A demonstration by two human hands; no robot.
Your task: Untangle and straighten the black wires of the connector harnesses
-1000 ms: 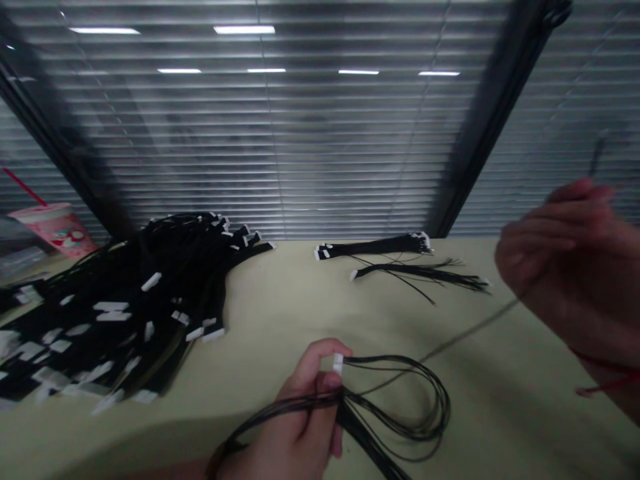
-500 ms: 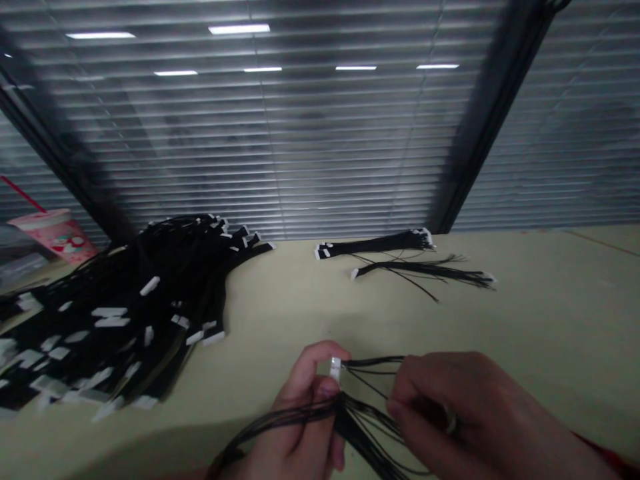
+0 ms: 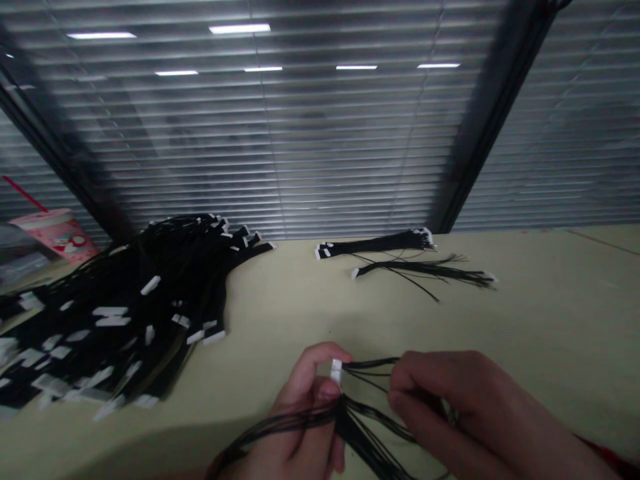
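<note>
Head view: I have the white connector (image 3: 337,373) low in the middle, held upright between the thumb and forefinger of the left hand (image 3: 300,437), clear of the surface (image 3: 280,300). The right hand (image 3: 460,403) is just beside it, fingers drawn narrow in a pinch on a thin black wire (image 3: 367,381) that leads to the connector; the wire's tip is too small for me to make out. More black wires (image 3: 370,364) run from the connector's upper part toward that hand, while others (image 3: 280,421) cross the left thumb.

To do this well, I would brace the connector firmly, turn its wire side squarely to the right fingers, and pinch close to the wire's end so it cannot buckle. Any push should go straight along the wire, gently, with neighbouring strands held aside. The looping wires could snag or hide the connector's face, so I would fan them apart.
</note>
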